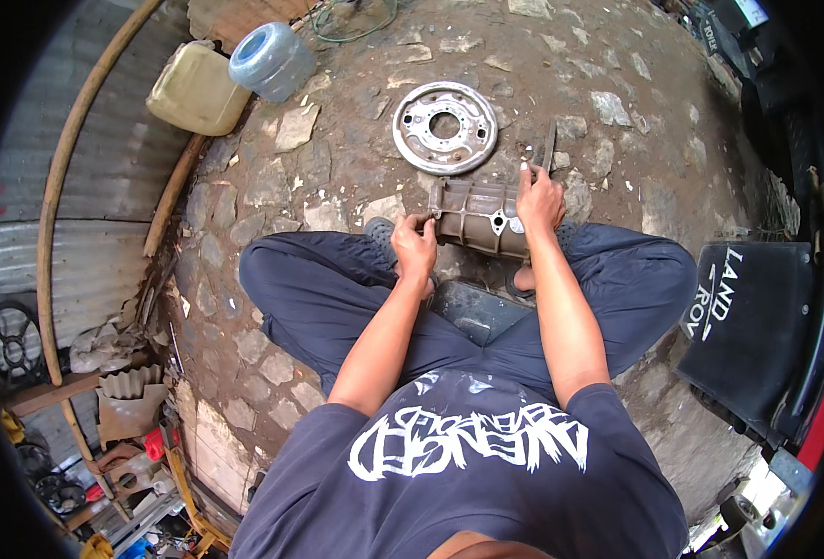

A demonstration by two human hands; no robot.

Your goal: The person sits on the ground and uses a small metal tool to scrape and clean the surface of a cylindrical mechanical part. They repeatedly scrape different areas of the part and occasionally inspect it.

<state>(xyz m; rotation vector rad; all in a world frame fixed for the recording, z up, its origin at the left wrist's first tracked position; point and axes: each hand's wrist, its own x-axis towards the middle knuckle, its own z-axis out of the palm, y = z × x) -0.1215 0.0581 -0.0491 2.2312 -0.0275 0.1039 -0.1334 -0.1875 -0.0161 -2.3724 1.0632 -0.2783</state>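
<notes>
Between my feet on the ground lies a ribbed, brownish metal housing [477,214], roughly cylindrical, with a flange at its left end. My left hand [415,246] is closed on that flange, fingertips curled at its edge. At the housing's right end, my right hand [540,202] grips a thin, flat, dark metal strip [550,145] that sticks up past the fingers; its exact kind is unclear. Part of the housing's right end is hidden behind this hand. Just beyond the housing, a round silvery metal plate [414,140] with a central hole rests flat.
I sit on a dark low seat [477,312] over rough stone paving. A yellowish jerrycan [197,90] and a blue water jug [272,63] stand at far left, by a corrugated metal wall [86,140]. A vehicle's black mudflap [752,335] hangs at right. Clutter fills the lower left.
</notes>
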